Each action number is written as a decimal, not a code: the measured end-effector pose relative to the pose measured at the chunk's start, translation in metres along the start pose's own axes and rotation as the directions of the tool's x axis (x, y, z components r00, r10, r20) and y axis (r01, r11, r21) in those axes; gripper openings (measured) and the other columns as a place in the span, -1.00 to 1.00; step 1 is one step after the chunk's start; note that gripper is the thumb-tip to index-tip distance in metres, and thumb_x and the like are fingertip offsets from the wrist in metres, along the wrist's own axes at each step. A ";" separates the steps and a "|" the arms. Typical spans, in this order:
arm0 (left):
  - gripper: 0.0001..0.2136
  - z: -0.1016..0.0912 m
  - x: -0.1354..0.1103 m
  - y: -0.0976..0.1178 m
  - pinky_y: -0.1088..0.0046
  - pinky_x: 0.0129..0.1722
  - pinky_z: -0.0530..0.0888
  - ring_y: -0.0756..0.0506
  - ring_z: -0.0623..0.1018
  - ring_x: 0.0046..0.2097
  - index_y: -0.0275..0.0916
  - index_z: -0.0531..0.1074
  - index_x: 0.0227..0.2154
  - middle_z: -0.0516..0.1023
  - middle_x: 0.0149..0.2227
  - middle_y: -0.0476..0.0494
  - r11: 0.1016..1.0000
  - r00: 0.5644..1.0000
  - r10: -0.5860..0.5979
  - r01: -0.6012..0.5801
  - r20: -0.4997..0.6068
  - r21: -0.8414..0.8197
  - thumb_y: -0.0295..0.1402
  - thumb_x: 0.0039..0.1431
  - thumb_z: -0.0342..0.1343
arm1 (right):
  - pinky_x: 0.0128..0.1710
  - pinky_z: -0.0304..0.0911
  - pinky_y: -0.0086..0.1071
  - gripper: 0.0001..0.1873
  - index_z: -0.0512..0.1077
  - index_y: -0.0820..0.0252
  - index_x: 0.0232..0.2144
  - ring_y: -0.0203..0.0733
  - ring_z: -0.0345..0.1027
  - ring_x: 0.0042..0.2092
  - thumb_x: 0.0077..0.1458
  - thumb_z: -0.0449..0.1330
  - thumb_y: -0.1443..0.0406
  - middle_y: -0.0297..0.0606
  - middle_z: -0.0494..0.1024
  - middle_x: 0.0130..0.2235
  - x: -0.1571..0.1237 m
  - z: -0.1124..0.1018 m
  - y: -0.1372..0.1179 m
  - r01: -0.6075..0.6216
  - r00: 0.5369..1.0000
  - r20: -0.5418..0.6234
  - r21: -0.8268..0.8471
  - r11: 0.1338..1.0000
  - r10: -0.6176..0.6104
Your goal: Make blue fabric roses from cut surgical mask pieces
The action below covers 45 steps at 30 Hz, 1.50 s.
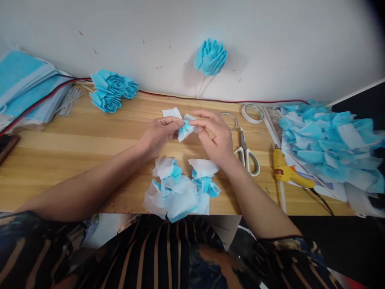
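Between my two hands is a small blue-and-white fabric piece (185, 129), partly folded. My left hand (161, 134) pinches its left side between thumb and fingers. The fingers of my right hand (215, 134) are bent onto its right side, with the thumb lower down. Just behind my left fingertips a white piece (171, 112) shows, and I cannot tell whether it is part of the same fabric. Nearer to me, between my forearms, lies a loose heap of blue and white fabric pieces (183, 194) at the table's front edge.
White-handled scissors (248, 156), two tape rolls (252, 113) and a yellow glue gun (290, 172) lie on the right, beside a large pile of blue pieces (327, 140). A blue flower (210, 58) leans on the wall. More flowers (111, 90) and stacked blue sheets (27, 84) are left.
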State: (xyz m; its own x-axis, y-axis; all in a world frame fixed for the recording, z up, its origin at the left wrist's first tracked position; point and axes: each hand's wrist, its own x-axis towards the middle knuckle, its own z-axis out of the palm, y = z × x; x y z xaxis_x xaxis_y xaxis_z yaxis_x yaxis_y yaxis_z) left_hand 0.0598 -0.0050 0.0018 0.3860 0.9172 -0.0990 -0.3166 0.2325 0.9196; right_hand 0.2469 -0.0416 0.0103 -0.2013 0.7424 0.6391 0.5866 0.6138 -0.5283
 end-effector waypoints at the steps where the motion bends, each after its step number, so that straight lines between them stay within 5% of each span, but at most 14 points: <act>1: -0.83 0.000 0.000 0.000 0.48 -0.33 0.44 0.01 0.51 -0.41 -0.28 0.59 -0.48 0.57 -0.48 -0.06 1.000 1.000 0.009 -0.009 -0.009 0.002 -0.28 0.04 0.37 | 0.07 0.41 -0.09 -0.73 0.52 0.00 -0.11 -0.07 0.45 0.14 0.27 0.07 0.37 -0.25 0.59 0.08 0.000 0.000 -0.001 -0.076 0.997 -0.017 0.071 0.995 0.077; 4: -0.82 -0.001 0.001 0.000 0.47 -0.32 0.44 0.01 0.49 -0.40 -0.27 0.59 -0.49 0.56 -0.47 -0.05 1.000 0.999 0.028 -0.028 -0.027 0.013 -0.25 0.02 0.37 | -0.03 0.48 -0.21 -0.74 0.47 0.00 -0.02 -0.10 0.46 0.12 0.25 0.15 0.23 -0.25 0.60 0.06 0.002 0.000 0.000 -0.309 0.943 -0.020 0.329 0.893 0.333; 6: -0.81 -0.001 0.001 -0.001 0.47 -0.32 0.44 0.01 0.48 -0.39 -0.26 0.60 -0.48 0.57 -0.46 -0.05 0.999 0.999 0.041 -0.041 -0.032 0.017 -0.23 0.01 0.37 | -0.06 0.49 -0.24 -0.69 0.47 0.02 -0.02 -0.11 0.50 0.06 0.21 0.21 0.13 -0.26 0.63 0.00 0.003 0.002 0.002 -0.443 0.885 0.077 0.447 0.777 0.460; 11: -0.82 -0.001 -0.001 0.000 0.47 -0.31 0.44 0.01 0.47 -0.38 -0.24 0.63 -0.46 0.57 -0.45 -0.05 0.997 0.998 0.059 -0.057 -0.028 0.055 -0.22 0.02 0.37 | -0.07 0.46 -0.27 -0.65 0.54 0.08 -0.13 -0.15 0.51 -0.05 0.12 0.28 0.03 -0.28 0.64 -0.10 0.005 0.003 0.000 -0.608 0.792 0.320 0.478 0.634 0.520; 14: -0.82 0.001 -0.003 0.002 0.46 -0.31 0.44 0.00 0.47 -0.39 -0.25 0.62 -0.47 0.56 -0.48 -0.05 0.995 0.998 0.050 -0.048 -0.028 0.092 -0.23 0.02 0.36 | -0.09 0.44 -0.28 -0.67 0.54 0.10 -0.12 -0.19 0.49 -0.13 0.10 0.31 0.09 -0.32 0.63 -0.18 0.005 0.003 -0.003 -0.584 0.809 0.272 0.470 0.662 0.521; 20: -0.80 0.000 -0.002 -0.001 0.45 -0.29 0.46 -0.01 0.52 -0.36 -0.25 0.62 -0.44 0.62 -0.40 -0.09 1.000 1.000 0.003 -0.003 -0.015 0.005 -0.20 0.02 0.37 | -0.02 0.42 -0.26 -0.64 0.51 0.07 -0.02 -0.18 0.48 -0.04 0.11 0.23 0.20 -0.29 0.62 -0.04 0.005 0.001 0.000 -0.513 0.855 0.241 0.515 0.686 0.459; 27: -0.78 -0.003 -0.001 -0.005 0.45 -0.31 0.45 0.01 0.53 -0.37 -0.26 0.60 -0.44 0.61 -0.40 -0.06 0.999 1.000 -0.012 0.013 0.021 -0.046 -0.20 0.03 0.39 | -0.27 0.33 -0.39 -0.78 0.55 0.13 -0.25 -0.34 0.36 -0.35 0.03 0.32 0.19 -0.44 0.48 -0.40 0.003 0.009 0.006 -0.526 0.837 0.151 0.490 0.695 0.526; 33: -0.82 0.000 0.000 -0.002 0.45 -0.36 0.44 0.00 0.51 -0.41 -0.24 0.59 -0.49 0.60 -0.45 -0.06 0.995 0.999 -0.051 0.051 0.000 -0.085 -0.23 -0.01 0.39 | -0.18 0.41 -0.36 -0.75 0.48 0.10 -0.21 -0.29 0.49 -0.25 0.03 0.33 0.22 -0.39 0.59 -0.30 0.004 0.008 0.004 -0.484 0.855 0.079 0.476 0.734 0.512; 38: -0.83 0.001 -0.001 -0.002 0.46 -0.36 0.45 0.00 0.51 -0.40 -0.24 0.58 -0.46 0.60 -0.42 -0.08 0.997 0.999 -0.043 0.041 -0.024 -0.066 -0.24 0.02 0.37 | -0.22 0.43 -0.35 -0.96 0.52 0.10 -0.34 -0.27 0.49 -0.29 0.09 0.27 0.29 -0.36 0.64 -0.29 0.002 0.008 0.000 -0.399 0.908 -0.003 0.289 0.870 0.418; 41: -0.81 0.000 -0.001 -0.002 0.48 -0.38 0.44 0.00 0.50 -0.40 -0.25 0.58 -0.47 0.59 -0.43 -0.09 0.997 0.998 -0.048 0.045 -0.039 -0.062 -0.24 -0.01 0.38 | -0.15 0.46 -0.29 -0.88 0.53 0.07 -0.34 -0.23 0.52 -0.23 0.13 0.18 0.36 -0.35 0.66 -0.26 0.000 0.008 -0.001 -0.309 0.949 -0.017 0.159 0.938 0.316; 45: -0.81 -0.003 0.000 -0.005 0.49 -0.35 0.45 0.01 0.51 -0.39 -0.24 0.59 -0.45 0.59 -0.42 -0.07 0.998 0.999 -0.013 0.011 -0.034 -0.055 -0.21 0.01 0.37 | -0.09 0.48 -0.25 -0.80 0.48 0.05 -0.15 -0.18 0.54 -0.11 0.17 0.16 0.31 -0.31 0.65 -0.16 0.000 0.008 0.001 -0.325 0.943 0.011 0.233 0.917 0.331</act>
State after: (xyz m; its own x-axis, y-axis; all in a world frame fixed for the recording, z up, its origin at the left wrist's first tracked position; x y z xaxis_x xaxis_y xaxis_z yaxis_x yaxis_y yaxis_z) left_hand 0.0591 -0.0048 -0.0035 0.3607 0.9244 -0.1240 -0.3593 0.2605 0.8961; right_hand 0.2409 -0.0394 0.0051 -0.0041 0.9068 0.4216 0.4208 0.3840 -0.8219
